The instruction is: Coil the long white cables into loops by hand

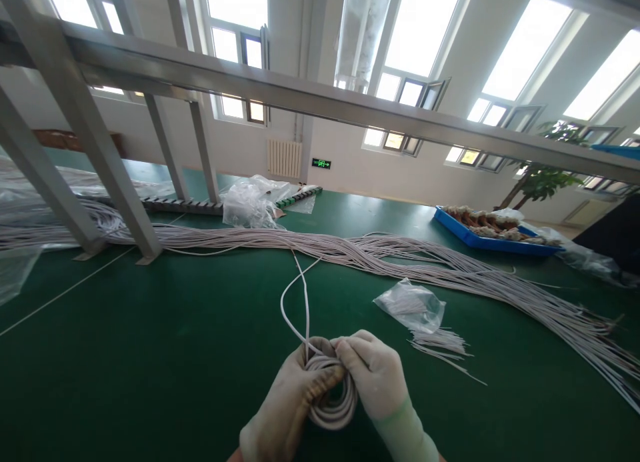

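Both hands wear pale work gloves and meet around a coil of white cable [336,415] above the green table. My left hand [293,389] is closed on the coil's left side, its thumb laid across the loops. On the upper right of the coil, my right hand [373,372] has its fingers pinched together against the cable; the fingertips are partly hidden. Two free cable ends [306,295] rise from the top of the coil toward the long cable bundle [340,249] lying across the table.
A clear plastic bag [413,305] and short white ties or wires [445,345] lie to the right. Farther back are a blue tray [480,242] of brownish parts, crumpled plastic [253,202] and a slotted strip [180,207]. Metal frame posts [105,142] stand at left.
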`<state>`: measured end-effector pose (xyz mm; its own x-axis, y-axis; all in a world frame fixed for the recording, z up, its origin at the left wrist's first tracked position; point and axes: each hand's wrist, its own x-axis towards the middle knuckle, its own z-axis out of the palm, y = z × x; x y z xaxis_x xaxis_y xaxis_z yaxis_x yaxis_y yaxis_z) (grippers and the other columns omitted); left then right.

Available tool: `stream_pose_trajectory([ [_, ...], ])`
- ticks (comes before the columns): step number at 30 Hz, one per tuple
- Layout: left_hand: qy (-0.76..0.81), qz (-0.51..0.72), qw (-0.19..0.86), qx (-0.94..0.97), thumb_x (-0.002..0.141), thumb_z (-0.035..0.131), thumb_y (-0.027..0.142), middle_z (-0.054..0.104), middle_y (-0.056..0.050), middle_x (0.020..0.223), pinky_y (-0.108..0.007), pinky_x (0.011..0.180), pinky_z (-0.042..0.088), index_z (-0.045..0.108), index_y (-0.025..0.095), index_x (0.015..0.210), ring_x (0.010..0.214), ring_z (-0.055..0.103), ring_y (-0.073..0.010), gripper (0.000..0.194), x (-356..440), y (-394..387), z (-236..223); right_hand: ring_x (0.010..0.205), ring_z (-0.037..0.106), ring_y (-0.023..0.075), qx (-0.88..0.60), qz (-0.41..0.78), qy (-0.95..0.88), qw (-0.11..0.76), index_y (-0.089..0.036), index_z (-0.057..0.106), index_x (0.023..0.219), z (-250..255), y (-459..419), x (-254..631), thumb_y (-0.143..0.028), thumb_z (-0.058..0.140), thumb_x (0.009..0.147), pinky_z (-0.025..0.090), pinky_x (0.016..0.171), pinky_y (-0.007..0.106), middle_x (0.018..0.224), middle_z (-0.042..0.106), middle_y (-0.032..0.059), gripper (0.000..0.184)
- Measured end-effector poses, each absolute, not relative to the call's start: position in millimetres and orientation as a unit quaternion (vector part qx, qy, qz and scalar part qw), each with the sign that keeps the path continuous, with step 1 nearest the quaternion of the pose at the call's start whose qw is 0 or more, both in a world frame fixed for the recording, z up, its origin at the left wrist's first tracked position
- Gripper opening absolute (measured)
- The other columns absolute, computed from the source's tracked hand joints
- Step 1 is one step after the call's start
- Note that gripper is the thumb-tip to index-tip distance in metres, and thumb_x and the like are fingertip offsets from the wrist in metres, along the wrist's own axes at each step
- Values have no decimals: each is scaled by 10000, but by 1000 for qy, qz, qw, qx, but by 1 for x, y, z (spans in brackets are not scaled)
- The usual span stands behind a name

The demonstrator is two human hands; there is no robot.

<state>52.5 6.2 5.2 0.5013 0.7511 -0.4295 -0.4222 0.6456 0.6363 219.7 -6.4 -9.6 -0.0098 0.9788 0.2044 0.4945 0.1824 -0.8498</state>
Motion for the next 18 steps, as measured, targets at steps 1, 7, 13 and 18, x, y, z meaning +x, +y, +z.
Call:
stream_pose_trajectory([
  [1, 355, 347, 834, 241, 628, 973, 327, 697, -54, 1003, -428, 1005, 485, 612, 138, 1064, 1003, 649, -241, 597, 51, 6, 3, 813, 712, 221, -571, 304, -638, 418, -195, 813, 921, -10, -6, 221, -530, 546, 1019, 598, 730, 315, 868, 720, 78, 439],
  [7, 321, 329, 845, 276, 730, 897, 379, 658, -30, 924, -377, 830, 478, 539, 153, 1086, 825, 626, -196, 553, 47, 5, 2, 857, 728, 266, -537, 409, -519, 525, -146, 735, 1103, -12, 4, 249, -639, 407, 1034, 608, 745, 395, 976, 736, 128, 596],
  [13, 304, 325, 848, 289, 774, 849, 400, 657, -50, 934, -365, 782, 458, 512, 151, 1116, 787, 617, -190, 541, 47, 4, 6, 719, 658, 201, -469, 520, -584, 411, -157, 704, 1010, -10, 0, 258, -430, 634, 967, 552, 658, 334, 827, 667, 34, 285],
  [18, 300, 322, 854, 276, 741, 865, 384, 630, -9, 853, -344, 766, 442, 528, 176, 1041, 753, 599, -174, 497, 45, 4, 3, 757, 619, 176, -476, 374, -666, 436, -203, 702, 880, -9, -13, 248, -157, 678, 885, 532, 680, 302, 871, 623, 10, 52],
])
